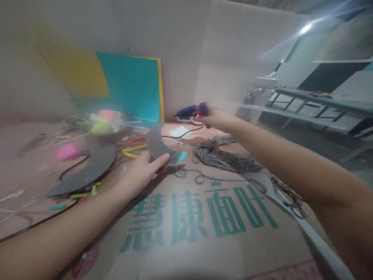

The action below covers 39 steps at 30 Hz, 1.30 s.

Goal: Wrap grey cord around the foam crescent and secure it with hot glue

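My left hand [150, 167] pinches a grey crescent-shaped piece [159, 144] between thumb and fingers, with a small teal bit at the crescent's lower right end. Farther back, my right hand [212, 116] is wrapped round a dark blue glue gun [188, 111] that points left and shows a small red light. A black cord runs near the gun. Between my arms lies a bundle of grey cord [224, 157] with loose strands. A larger grey curved piece [93, 171] rests to the left of my left hand.
A teal and yellow board [131, 87] leans against the wall. Clear plastic with pink and yellow-green material [103, 123] lies at the left, near scraps and a pink lump [67, 151]. Brown cardboard with green characters [189, 217] covers the front. Another table [326, 102] stands at the right.
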Available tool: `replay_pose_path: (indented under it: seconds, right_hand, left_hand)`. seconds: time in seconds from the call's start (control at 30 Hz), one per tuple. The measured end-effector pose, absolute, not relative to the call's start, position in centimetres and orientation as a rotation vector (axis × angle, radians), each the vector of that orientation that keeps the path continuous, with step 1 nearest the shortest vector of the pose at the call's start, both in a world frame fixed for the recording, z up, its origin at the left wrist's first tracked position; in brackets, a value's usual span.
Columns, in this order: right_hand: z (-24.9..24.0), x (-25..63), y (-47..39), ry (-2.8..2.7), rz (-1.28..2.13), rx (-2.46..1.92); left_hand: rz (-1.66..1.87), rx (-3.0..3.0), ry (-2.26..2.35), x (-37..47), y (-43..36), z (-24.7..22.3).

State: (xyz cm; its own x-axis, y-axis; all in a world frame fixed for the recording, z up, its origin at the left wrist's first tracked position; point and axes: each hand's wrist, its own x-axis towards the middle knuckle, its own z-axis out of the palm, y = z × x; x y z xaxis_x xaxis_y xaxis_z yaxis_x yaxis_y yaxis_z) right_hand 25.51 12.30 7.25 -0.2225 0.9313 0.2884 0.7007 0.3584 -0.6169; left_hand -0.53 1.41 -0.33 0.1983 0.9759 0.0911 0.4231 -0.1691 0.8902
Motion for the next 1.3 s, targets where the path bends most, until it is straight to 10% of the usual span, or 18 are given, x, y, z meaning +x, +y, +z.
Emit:
replay_pose_path:
  seconds: [0.73,1.13,1.3]
  right_hand:
    - [6.2,24.6,6.7,-2.334,-0.044,-1.439]
    - [1.4,18.1,0.1,-1.84,1.412,-1.228]
    - [-0.1,18.9,0.3,-1.952,1.109,-1.125]
  left_hand:
    - [0.961,1.628,1.338,-0.2,1.4,-0.4]
    - [1.165,1.689,1.456,-0.7,0.4,0.8]
    - [1.172,1.708,1.462,-0.6,0.5,0.5]
